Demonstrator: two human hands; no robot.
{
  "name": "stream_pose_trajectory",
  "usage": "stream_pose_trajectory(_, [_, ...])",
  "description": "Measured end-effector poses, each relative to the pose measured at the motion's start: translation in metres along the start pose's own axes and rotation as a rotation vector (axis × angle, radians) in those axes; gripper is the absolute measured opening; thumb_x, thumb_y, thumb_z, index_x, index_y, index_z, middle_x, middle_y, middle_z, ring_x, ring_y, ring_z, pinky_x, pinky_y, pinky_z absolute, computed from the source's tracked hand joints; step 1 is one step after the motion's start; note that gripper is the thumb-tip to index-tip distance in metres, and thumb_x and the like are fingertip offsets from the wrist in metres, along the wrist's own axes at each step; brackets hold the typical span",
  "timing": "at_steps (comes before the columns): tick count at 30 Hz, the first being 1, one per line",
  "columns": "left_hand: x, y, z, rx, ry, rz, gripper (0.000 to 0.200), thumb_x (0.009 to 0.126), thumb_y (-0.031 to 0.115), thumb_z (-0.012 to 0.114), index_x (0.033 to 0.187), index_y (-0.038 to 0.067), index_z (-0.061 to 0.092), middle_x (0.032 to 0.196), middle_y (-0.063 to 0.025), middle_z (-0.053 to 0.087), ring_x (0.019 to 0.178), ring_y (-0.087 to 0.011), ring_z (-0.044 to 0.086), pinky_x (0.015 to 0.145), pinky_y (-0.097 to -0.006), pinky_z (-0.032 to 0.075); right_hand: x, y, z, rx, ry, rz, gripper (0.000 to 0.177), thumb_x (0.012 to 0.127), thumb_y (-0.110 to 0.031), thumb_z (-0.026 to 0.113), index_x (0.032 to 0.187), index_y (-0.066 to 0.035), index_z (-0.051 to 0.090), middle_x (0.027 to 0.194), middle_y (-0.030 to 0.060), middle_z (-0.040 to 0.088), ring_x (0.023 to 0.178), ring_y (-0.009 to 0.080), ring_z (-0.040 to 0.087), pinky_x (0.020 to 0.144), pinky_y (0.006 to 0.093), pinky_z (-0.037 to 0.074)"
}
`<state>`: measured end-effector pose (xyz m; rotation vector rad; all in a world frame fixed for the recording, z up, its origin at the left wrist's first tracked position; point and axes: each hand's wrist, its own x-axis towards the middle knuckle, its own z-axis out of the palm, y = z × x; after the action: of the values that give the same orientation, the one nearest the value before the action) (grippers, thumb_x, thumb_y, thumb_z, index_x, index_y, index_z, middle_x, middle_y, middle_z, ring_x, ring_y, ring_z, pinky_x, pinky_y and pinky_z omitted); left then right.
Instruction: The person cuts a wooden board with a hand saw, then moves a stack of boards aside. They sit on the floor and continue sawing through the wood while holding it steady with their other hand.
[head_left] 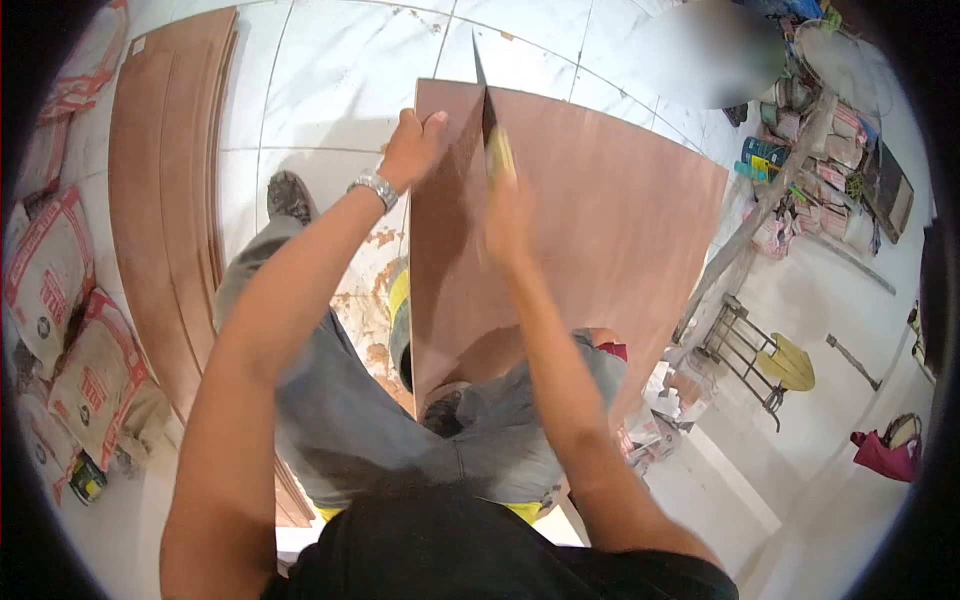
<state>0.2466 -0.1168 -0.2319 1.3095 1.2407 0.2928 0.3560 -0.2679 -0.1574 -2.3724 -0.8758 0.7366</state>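
A large reddish-brown wooden board lies in front of me, with my knee and one foot over its near part. My right hand is closed round the yellowish handle of a handsaw. The saw's dark blade stands at the board's far edge, its tip sticking out beyond it. A little to the left, my left hand grips the board's left edge near the far corner, thumb on top; some fingers are hidden. A metal watch is on that wrist.
Long brown planks are stacked on the left, beside printed sacks. Under the board's left edge stands a yellow-and-dark round container. At right are a wooden beam, a yellow shovel blade, a hammer and a maroon bag.
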Motion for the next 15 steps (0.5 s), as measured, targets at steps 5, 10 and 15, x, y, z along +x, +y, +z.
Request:
stream_pose_trajectory(5, [0.007, -0.001, -0.006, 0.059, -0.078, -0.033, 0.066, 0.1, 0.046, 0.051, 0.119, -0.017, 0.045, 0.108, -0.0388, 0.063, 0.108, -0.0441, 0.064, 0.095, -0.0467, 0.048, 0.103, -0.068, 0.009, 0.358, -0.19, 0.227, 0.045, 0.106, -0.036, 0.036, 0.099, 0.004, 0.053, 0.068, 0.0149, 0.053, 0.066, 0.0296, 0.057, 0.063, 0.0428, 0.047])
stream_pose_trajectory(10, [0.009, 0.009, -0.018, 0.002, -0.157, -0.042, 0.067, 0.1, 0.043, 0.052, 0.123, -0.019, 0.043, 0.112, -0.0379, 0.062, 0.111, -0.0421, 0.064, 0.097, -0.0465, 0.047, -0.081, -0.025, -0.069, -0.155, -0.136, -0.051, 0.032, 0.098, -0.02, 0.05, 0.121, 0.002, 0.056, 0.102, 0.0253, 0.059, 0.097, 0.0414, 0.059, 0.083, 0.0482, 0.047])
stream_pose_trajectory(15, [0.012, -0.002, -0.012, -0.005, -0.143, -0.004, 0.07, 0.1, 0.042, 0.053, 0.125, -0.022, 0.041, 0.114, -0.0398, 0.061, 0.114, -0.0399, 0.063, 0.096, -0.0431, 0.049, -0.094, -0.038, -0.077, 0.048, -0.139, 0.038, 0.044, 0.104, -0.029, 0.039, 0.126, 0.005, 0.056, 0.105, 0.0219, 0.061, 0.1, 0.037, 0.06, 0.085, 0.0456, 0.048])
